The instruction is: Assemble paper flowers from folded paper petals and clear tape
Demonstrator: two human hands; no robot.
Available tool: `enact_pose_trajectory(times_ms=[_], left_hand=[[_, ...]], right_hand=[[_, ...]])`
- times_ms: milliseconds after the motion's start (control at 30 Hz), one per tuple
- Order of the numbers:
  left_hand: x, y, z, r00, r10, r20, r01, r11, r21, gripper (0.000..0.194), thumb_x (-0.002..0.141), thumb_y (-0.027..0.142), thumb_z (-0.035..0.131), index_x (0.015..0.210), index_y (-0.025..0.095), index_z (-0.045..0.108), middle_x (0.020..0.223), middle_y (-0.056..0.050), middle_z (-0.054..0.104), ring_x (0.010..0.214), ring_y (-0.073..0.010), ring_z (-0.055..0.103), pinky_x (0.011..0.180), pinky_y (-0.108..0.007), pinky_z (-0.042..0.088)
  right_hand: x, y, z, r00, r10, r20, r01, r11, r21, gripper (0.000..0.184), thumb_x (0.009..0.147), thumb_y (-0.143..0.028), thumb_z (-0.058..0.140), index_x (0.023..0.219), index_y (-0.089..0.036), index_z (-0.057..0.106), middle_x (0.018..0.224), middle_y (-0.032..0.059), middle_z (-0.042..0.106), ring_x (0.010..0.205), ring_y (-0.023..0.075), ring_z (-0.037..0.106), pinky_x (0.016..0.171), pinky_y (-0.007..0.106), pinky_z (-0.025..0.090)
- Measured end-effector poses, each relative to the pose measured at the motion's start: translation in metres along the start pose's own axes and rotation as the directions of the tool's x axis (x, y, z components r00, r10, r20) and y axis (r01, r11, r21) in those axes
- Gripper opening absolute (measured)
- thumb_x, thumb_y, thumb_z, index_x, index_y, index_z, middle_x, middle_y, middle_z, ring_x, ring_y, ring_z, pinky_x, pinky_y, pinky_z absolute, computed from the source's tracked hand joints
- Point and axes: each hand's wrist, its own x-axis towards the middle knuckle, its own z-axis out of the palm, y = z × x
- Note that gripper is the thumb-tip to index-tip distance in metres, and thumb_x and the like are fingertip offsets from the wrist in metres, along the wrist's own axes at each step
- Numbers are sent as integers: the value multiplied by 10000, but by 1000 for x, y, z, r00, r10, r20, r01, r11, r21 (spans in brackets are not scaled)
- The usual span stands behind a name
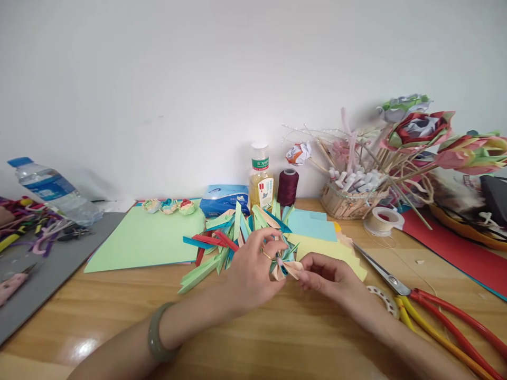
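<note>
My left hand (255, 266) is closed around a folded paper flower (280, 268) in peach and teal, held just above the wooden table. The thumb and fingers of my right hand (327, 274) pinch a peach petal on the flower's right side. Part of the flower is hidden behind my left fingers. Just behind my hands lies a loose heap of folded paper strips (209, 264) in green, red, blue and peach. Yellow paper sheets (328, 250) and light blue paper (311, 224) lie to the right of the heap.
Large scissors (400, 285) with red handles lie at right, near a tape roll (383, 219). Along the wall stand a glue bottle (261, 182), a maroon thread spool (288, 187) and a basket (348, 203) of markers. Green paper (146, 237) and a water bottle (55, 187) are at left.
</note>
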Motion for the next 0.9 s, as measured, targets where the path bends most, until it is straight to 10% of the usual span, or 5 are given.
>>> enact_pose_trajectory(times_ms=[100,333,700,900], left_hand=[[0,0,1,999,51,4,-51,997,-57,376,713,156,602,1045,217,437,1028,-66,550,1013,-227,508,831,-366,441],[0,13,0,916,-331,229,394,851,-347,420,660,217,658,1000,205,411,985,-47,508,877,-189,520,751,-321,436],[8,15,-11,816,-325,479,553,683,-478,762,509,330,797,1128,212,369,1141,-86,447,1011,-251,465,867,-378,372],[10,12,-9,824,-349,446,563,423,-710,601,737,464,621,1240,249,374,1140,-73,455,1049,-235,460,857,-353,393]], right_hand=[[1,3,0,997,36,70,-44,993,110,345,684,-478,685,633,-164,552,589,-34,515,557,99,453,545,234,359],[1,6,-2,984,138,110,-155,973,173,370,601,-474,750,607,-153,566,522,-36,546,489,75,476,488,209,366],[0,7,-3,991,94,96,-112,973,201,356,618,-465,744,616,-150,577,499,-42,531,464,65,438,449,197,309],[0,4,-4,999,-24,32,20,991,133,282,682,-411,714,640,-155,601,550,-46,519,511,75,387,485,223,279]])
